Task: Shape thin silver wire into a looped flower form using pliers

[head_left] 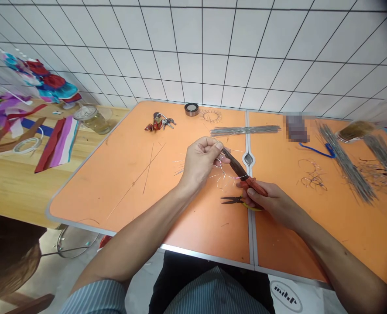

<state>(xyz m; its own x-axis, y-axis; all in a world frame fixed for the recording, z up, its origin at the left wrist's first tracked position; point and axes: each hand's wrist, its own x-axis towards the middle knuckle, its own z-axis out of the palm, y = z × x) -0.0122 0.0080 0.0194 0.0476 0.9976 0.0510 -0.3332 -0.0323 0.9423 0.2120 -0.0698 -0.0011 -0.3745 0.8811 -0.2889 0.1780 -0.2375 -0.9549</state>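
My left hand (202, 158) is closed in a pinch over a small tangle of thin wire (222, 173), held just above the orange folding table (128, 174). My right hand (272, 203) grips the red handles of long-nosed pliers (242, 172), whose dark jaws reach up to the wire at my left fingertips. A second, smaller pair of pliers with yellow handles (235, 200) lies on the table under my right hand.
Bundles of straight wire lie at the back (244, 130) and right (342, 161). A key bunch (159, 122), a tape roll (191, 109), a wire ring (210, 115), wire coils (313, 178) and a blue cord (317, 151) rest on the table. A jar (93, 118) and coloured paper (54, 146) sit on the wooden table to the left.
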